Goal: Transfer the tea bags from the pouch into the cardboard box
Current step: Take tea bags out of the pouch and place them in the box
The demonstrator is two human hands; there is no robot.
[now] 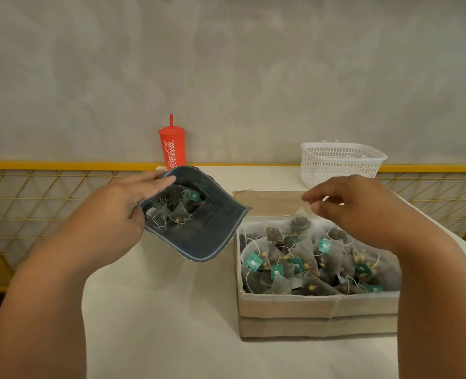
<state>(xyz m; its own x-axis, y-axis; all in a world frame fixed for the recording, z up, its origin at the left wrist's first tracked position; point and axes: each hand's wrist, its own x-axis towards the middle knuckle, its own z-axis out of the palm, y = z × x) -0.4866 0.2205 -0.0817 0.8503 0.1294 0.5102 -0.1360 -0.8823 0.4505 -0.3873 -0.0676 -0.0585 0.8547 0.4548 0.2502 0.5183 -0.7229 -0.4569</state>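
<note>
A dark zip pouch (204,231) is held tilted over the table, its mouth open toward me, with several pyramid tea bags (175,210) inside. My left hand (122,203) grips the pouch's left rim, fingers lying over the top edge. The cardboard box (318,314) stands to the right, filled with several tea bags with green tags (294,258). My right hand (363,209) hovers over the box's back half, thumb and forefinger slightly apart. One tea bag (300,222) stands just below those fingertips; I see no grip on it.
A red Coca-Cola cup with a straw (172,149) stands at the table's back edge behind the pouch. A white plastic basket (341,162) sits at the back right. A yellow mesh railing (48,192) runs behind and beside the white table (158,310).
</note>
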